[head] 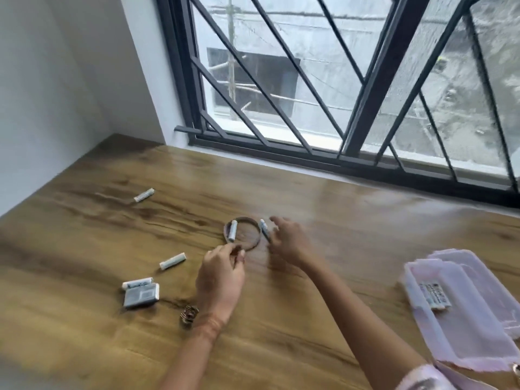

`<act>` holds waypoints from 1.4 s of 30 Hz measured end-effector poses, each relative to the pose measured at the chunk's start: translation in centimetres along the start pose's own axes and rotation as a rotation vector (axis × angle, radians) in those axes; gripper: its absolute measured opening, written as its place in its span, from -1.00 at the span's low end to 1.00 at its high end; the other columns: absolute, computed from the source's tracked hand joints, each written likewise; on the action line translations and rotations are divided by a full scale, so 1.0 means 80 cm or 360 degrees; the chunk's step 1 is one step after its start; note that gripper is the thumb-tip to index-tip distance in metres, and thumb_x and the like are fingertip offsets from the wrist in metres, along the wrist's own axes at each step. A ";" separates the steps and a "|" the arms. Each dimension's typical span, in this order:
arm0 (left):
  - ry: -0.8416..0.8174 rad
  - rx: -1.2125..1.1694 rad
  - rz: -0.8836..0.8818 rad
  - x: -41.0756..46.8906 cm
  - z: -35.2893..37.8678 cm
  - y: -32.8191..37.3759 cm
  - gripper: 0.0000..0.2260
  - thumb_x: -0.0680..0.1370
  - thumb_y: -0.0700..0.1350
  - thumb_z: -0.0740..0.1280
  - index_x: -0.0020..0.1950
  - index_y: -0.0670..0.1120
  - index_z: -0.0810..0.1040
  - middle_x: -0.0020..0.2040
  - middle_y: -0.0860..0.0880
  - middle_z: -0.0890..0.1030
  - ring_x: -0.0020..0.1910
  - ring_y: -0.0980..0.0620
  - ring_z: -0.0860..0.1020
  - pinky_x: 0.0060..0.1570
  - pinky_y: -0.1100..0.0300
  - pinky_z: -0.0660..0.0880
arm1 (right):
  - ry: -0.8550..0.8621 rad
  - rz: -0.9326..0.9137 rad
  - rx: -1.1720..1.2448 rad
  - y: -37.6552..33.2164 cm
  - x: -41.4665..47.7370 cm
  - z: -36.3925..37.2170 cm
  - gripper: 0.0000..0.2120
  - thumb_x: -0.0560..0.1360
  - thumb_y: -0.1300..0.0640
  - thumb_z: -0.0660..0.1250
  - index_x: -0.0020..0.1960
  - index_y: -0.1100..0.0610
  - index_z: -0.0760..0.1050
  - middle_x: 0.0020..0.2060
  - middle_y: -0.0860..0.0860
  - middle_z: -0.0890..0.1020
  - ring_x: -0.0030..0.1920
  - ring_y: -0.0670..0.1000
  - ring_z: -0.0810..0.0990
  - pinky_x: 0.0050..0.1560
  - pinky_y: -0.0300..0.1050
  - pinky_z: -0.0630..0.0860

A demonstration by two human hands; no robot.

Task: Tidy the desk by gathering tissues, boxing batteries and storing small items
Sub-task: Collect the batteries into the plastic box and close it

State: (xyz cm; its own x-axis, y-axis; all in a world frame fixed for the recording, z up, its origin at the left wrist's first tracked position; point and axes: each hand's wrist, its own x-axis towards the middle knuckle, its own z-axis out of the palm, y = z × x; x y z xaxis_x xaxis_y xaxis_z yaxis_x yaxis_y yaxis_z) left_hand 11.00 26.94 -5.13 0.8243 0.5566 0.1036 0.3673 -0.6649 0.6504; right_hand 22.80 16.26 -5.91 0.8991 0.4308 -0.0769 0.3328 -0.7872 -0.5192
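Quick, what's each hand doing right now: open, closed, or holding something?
Left hand: fingers curled at the rim of the ring; whether it grips cannot be told.
Right hand: open, fingers spread beside a battery.

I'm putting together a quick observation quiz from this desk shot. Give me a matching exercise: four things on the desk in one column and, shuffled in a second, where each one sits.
Things
1. ring
2. grey battery pack
3. pink box
4. hair clip

Places
A. at the right edge of the desk, batteries inside
B. beside the wrist of the left hand
C. just beyond the left hand's fingertips, a battery lying across it
D. far left, right next to a loose battery

Pairs: 1-C, 2-D, 3-A, 4-B
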 end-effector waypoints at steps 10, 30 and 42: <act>-0.0175 0.0213 -0.0080 0.087 0.014 -0.019 -0.72 0.52 0.01 0.30 0.04 -0.18 0.57 0.04 -0.18 0.55 0.06 -0.16 0.50 -0.02 0.07 0.42 | 0.0232 0.0110 -0.0312 -0.017 0.000 0.031 -0.85 0.48 0.33 0.16 0.01 0.25 0.46 0.01 0.16 0.53 0.10 0.18 0.45 -0.11 -0.04 0.42; -0.0194 -0.0077 0.0023 0.070 0.012 0.024 -0.74 0.45 0.06 0.37 -0.23 -0.13 0.65 -0.17 -0.19 0.67 -0.10 -0.20 0.60 -0.17 0.10 0.48 | 0.0577 0.0805 0.1409 -0.005 -0.077 0.013 -0.81 0.45 0.32 0.31 0.04 0.18 0.59 -0.27 0.04 0.63 -0.27 -0.05 0.56 -0.07 -0.09 0.56; -0.1032 -0.1266 -0.0334 -0.032 0.078 0.134 -0.89 0.41 -0.11 0.46 -0.17 -0.15 0.66 -0.28 -0.10 0.66 -0.33 0.00 0.59 -0.15 0.15 0.57 | 0.0864 0.0726 0.2293 0.056 -0.169 -0.083 -0.89 0.48 0.38 0.26 -0.02 0.28 0.51 -0.19 0.14 0.64 -0.24 -0.01 0.63 -0.22 -0.26 0.58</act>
State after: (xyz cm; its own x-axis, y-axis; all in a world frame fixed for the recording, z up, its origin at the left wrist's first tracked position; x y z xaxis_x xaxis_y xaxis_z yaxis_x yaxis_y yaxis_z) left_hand 15.50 15.24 -3.15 0.9362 0.0929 -0.3389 0.3340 0.0647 0.9403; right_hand 14.01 3.95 -1.51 0.9376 -0.1597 -0.3088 -0.2283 0.3868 -0.8935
